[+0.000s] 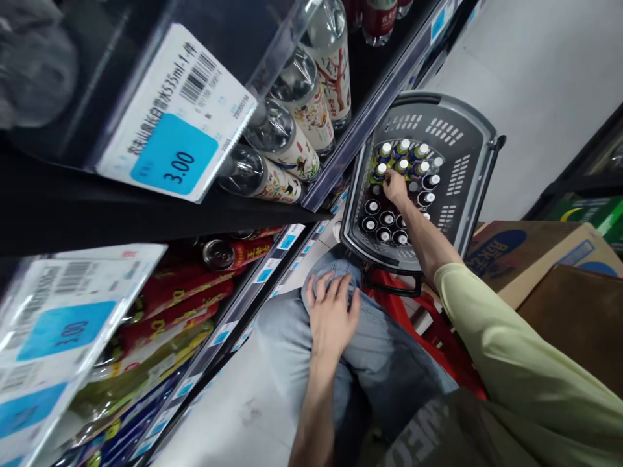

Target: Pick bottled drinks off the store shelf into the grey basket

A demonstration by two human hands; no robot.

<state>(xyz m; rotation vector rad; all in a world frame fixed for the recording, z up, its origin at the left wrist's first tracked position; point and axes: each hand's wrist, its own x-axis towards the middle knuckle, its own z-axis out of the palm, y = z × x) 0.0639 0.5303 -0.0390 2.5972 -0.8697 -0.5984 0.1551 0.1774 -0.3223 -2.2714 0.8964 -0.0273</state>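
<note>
A grey plastic shopping basket (450,139) holds several small bottles standing upright with white caps. Those at the far end have yellow and blue labels; the nearer ones, such as this dark bottle (386,220), look almost black. My right hand (396,188) reaches down into the basket, its fingers curled at the cap of a yellow-labelled bottle (381,171). The grip itself is small and partly hidden by the hand. My left hand (332,318) lies flat on my knee in blue jeans (287,324), fingers spread, holding nothing.
Store shelves (272,259) run along the left, with clear water bottles (287,139), red cans (238,253) and price tags (178,117). At the right are a cardboard box (530,253) and a brown surface (579,324). Something red (452,350) stands beside my leg.
</note>
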